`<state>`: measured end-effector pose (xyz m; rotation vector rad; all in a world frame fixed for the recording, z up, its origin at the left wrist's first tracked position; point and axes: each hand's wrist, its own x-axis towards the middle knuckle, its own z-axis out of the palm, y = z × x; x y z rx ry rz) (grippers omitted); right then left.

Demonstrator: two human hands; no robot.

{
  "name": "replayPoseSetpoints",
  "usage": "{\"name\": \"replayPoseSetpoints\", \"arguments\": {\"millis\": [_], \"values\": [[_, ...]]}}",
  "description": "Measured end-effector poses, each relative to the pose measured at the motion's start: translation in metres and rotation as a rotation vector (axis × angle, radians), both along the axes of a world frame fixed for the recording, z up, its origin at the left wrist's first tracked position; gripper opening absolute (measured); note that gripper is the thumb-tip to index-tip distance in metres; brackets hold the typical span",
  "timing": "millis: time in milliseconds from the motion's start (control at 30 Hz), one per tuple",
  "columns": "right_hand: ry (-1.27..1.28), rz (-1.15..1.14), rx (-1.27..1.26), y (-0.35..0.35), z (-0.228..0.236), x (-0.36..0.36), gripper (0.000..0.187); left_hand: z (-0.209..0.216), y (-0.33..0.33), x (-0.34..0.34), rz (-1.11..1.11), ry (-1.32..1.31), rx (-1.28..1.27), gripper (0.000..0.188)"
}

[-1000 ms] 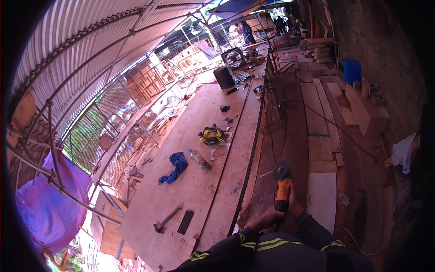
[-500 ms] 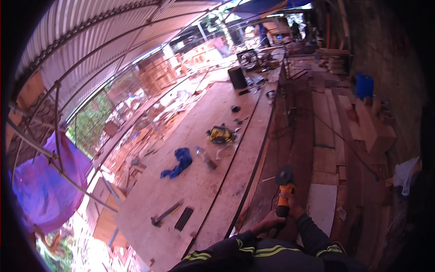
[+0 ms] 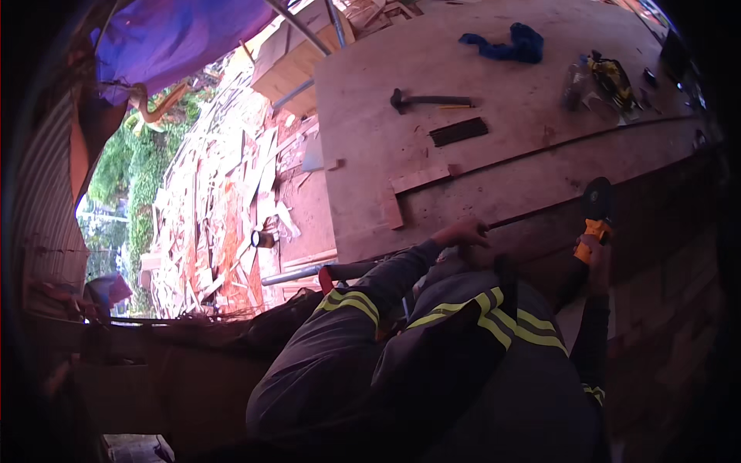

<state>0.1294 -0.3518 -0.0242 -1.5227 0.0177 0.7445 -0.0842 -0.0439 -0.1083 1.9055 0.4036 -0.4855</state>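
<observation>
My right hand (image 3: 597, 253) is wrapped round the body of an orange and black angle grinder (image 3: 593, 231). The grinder's dark round disc (image 3: 597, 197) points away from me, beside the long edge of the wooden worktable (image 3: 370, 177). To the left, my left hand (image 3: 463, 232) is off the tool, close to the table's near edge. Its fingers are loosely bent and apart, with nothing seen in them. Thin wood pieces (image 3: 394, 208) lie on the tabletop just beyond this hand.
Farther over the table lie a hammer (image 3: 428, 100), a dark ridged strip (image 3: 458, 132), a blue cloth (image 3: 515, 45), a clear bottle (image 3: 572, 86) and a yellow-black item (image 3: 612, 82). A metal pipe (image 3: 297, 273) juts out at left, near heaped wood scraps (image 3: 208, 224).
The view has swung left and down. My left hand has come off the grinder and moved left to the table edge; my right hand alone holds the grinder.
</observation>
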Motion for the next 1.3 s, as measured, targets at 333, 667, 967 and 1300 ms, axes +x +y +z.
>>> {"name": "replayPoseSetpoints", "arguments": {"millis": [333, 667, 967, 1300], "values": [[0.086, 0.316, -0.073, 0.153, -0.035, -0.051, 0.031, -0.033, 0.157, -0.122, 0.481, -0.205, 0.612, 0.054], [-0.024, 0.524, -0.392, 0.233, -0.075, -0.089, 0.041, -0.053, 0.204, -0.078, 0.237, -0.226, 0.585, 0.063], [-0.075, 0.58, -0.486, 0.272, -0.095, -0.085, 0.045, -0.077, 0.215, -0.072, 0.254, -0.167, 0.694, 0.057], [-0.11, 0.636, -0.575, 0.279, -0.113, -0.078, 0.04, -0.074, 0.219, -0.078, 0.297, -0.254, 0.608, 0.051]]}}
